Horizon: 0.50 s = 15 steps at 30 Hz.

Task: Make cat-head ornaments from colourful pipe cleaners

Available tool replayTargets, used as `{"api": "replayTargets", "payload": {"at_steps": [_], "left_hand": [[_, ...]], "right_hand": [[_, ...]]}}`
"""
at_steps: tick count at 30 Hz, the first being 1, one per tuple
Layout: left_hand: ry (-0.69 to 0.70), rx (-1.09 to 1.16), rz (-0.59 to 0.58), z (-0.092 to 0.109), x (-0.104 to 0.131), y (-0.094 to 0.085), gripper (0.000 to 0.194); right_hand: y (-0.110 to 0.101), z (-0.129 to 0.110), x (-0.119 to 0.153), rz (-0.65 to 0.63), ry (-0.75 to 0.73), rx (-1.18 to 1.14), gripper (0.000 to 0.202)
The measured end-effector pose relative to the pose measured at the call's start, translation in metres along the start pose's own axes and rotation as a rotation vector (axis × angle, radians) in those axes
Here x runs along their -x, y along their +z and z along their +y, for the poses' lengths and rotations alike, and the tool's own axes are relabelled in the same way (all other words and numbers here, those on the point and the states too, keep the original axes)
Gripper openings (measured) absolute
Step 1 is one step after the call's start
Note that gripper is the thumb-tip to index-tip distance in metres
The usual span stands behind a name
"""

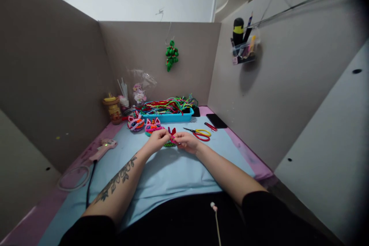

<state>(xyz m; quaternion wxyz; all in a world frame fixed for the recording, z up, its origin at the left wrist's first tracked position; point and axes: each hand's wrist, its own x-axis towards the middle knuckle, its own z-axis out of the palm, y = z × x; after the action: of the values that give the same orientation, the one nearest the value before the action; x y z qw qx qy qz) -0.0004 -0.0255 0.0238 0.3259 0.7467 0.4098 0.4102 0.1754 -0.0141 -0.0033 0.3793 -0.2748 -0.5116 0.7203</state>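
Observation:
Both hands meet over the middle of the light blue cloth (pixel 173 173). Between them is a small pink, green and purple pipe-cleaner figure (pixel 170 143) with a red piece on top. Fingers of my left hand (pixel 158 140) pinch its left side, and those of my right hand (pixel 187 142) close on its right side. My fingers cover much of the figure. Just behind my left hand stands an eared, multicoloured pipe-cleaner figure (pixel 152 125), and a similar pink and white figure (pixel 135 122) stands farther left. Scissors (pixel 198 133) with red and yellow handles lie beyond my right hand.
A blue tray (pixel 170 117) of coloured pipe cleaners stands at the back. A glue gun (pixel 103 149) with its cord lies left, near a brown jar (pixel 113 110). Red-handled snips (pixel 210 126) and a black phone (pixel 216 120) lie right. Grey panels enclose three sides.

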Motion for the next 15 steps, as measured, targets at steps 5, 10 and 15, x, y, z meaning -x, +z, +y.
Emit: {"api": "replayTargets", "payload": {"at_steps": [5,10,15], "left_hand": [[-0.01,0.03,-0.027,-0.0037,-0.0017,0.0002,0.023],[0.016,0.051,-0.044,0.0006,-0.0004,-0.0019,0.019],[0.063,-0.028,-0.058,-0.0005,-0.0014,-0.0054,0.015]], "right_hand": [[-0.0016,-0.0004,-0.0003,0.001,-0.01,-0.007,0.03],[0.0013,-0.0006,-0.0001,0.004,-0.001,0.014,0.032],[0.0036,0.0003,-0.0002,0.005,-0.007,0.05,0.032]]}}
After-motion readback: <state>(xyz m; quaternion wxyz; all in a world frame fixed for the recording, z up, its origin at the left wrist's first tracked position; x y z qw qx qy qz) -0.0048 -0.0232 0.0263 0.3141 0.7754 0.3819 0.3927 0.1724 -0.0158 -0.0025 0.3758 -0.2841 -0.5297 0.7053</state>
